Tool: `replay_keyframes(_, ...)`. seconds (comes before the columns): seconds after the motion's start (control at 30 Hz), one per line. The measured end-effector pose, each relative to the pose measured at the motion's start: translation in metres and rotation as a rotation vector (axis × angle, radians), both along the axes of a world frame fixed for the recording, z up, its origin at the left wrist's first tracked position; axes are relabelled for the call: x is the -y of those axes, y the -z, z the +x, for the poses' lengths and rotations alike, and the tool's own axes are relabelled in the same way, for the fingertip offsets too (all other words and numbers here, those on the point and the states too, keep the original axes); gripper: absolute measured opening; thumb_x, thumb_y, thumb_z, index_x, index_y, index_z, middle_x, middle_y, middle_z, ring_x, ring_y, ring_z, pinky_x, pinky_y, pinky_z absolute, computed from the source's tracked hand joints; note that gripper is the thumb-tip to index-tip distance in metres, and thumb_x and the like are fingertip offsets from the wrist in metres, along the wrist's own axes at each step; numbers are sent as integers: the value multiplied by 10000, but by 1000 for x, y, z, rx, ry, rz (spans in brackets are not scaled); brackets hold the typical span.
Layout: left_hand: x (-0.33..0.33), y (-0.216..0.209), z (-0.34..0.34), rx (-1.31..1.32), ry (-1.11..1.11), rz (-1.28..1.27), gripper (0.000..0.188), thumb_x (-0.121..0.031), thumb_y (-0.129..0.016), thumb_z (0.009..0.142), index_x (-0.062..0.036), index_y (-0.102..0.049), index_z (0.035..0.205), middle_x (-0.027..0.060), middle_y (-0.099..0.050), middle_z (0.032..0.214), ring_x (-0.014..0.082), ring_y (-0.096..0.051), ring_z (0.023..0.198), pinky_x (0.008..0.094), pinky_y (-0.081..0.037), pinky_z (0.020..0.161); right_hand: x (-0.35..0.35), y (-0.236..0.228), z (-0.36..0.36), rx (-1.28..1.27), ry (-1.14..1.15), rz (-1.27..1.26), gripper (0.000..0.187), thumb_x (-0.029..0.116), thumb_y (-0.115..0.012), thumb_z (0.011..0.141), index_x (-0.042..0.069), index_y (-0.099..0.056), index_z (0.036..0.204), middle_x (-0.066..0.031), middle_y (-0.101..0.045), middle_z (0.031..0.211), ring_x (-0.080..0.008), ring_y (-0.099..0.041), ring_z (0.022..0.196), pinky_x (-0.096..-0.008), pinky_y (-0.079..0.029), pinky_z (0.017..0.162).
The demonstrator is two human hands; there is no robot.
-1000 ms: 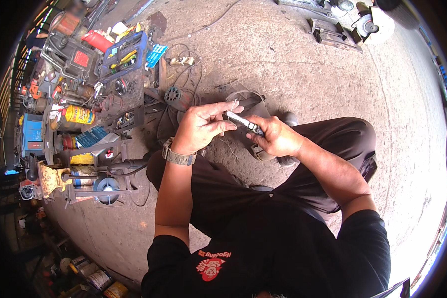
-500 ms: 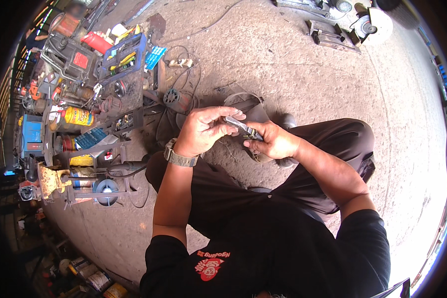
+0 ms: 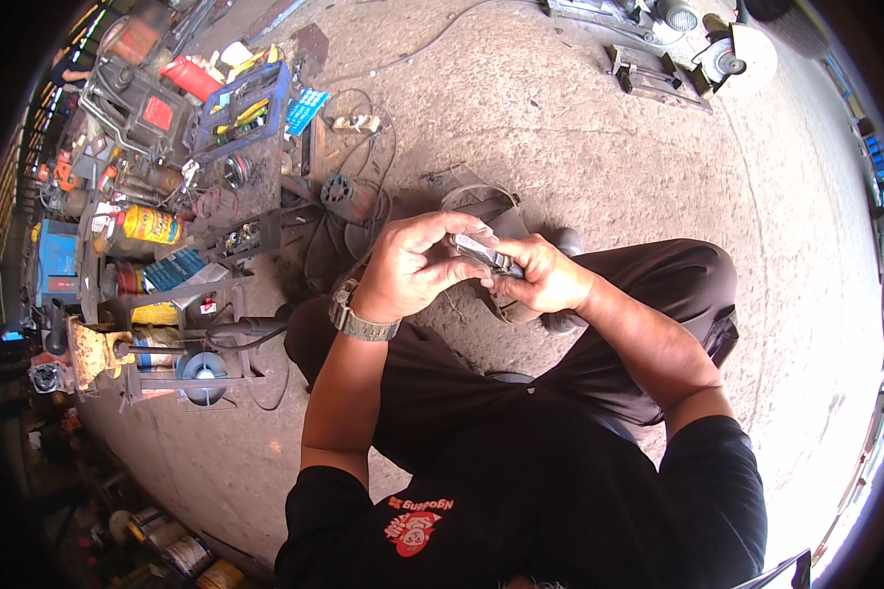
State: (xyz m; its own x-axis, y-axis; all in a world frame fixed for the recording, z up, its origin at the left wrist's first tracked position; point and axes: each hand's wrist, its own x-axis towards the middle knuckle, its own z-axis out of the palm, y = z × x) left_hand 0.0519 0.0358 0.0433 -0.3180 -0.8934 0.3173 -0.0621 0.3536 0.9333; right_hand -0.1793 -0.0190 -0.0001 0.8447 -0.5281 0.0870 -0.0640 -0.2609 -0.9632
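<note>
Between my hands, above my lap, is a small dark metal part (image 3: pixel 476 251) with a pale worn face along one side; its exact kind cannot be made out. My right hand (image 3: pixel 548 276) grips its right end between thumb and fingers. My left hand (image 3: pixel 420 263) curls around the other end, fingers over the top and thumb below. The fingers cover much of the part. A metal-banded watch (image 3: pixel 365 319) is on my left wrist. Just beyond my hands, a dark strap-like piece (image 3: pixel 486 201) lies on the floor.
On the left, a metal rack (image 3: pixel 182 285) holds tins and tools, with a yellow container (image 3: pixel 152 224) and an opened blue toolbox (image 3: pixel 241 113). A cylindrical motor-like part (image 3: pixel 347 196) and a looping cable (image 3: pixel 393 147) lie ahead. A cut-off saw (image 3: pixel 732 64) stands far right.
My left hand has shifted slightly right, its fingers now closer to my right hand around the metal part. The part has turned a little, showing more of its pale face.
</note>
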Motion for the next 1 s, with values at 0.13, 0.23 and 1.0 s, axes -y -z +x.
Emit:
replay_keyframes(0.13, -4, -11, -6, 136, -56, -93, 365, -38, -813, 802, 21, -667, 1132, 133, -736, 1047, 218, -721, 985, 322, -570, 830, 3, 1, 0, -34, 40, -112, 385, 157, -762, 899, 96, -661, 1266, -123, -757, 947, -211, -750, 856, -353, -561, 744)
replay_keyframes(0.23, -5, -18, -14, 190, -101, -176, 339, -60, -830, 778, 12, -692, 1079, 118, -742, 981, 217, -735, 898, 312, -571, 758, 4, 2, 2, 16, 57, -149, 382, 165, -799, 867, 85, -691, 1225, -128, -762, 979, -245, -757, 904, -353, -577, 785)
replay_keyframes(1.0, -4, -10, -19, 136, -131, -135, 203, -44, -770, 868, 25, -683, 1038, 127, -739, 991, 197, -724, 887, 313, -572, 758, 11, 9, 2, -72, 26, -38, 307, 249, -812, 879, 74, -737, 1121, -105, -749, 874, -102, -674, 755, -316, -545, 728)
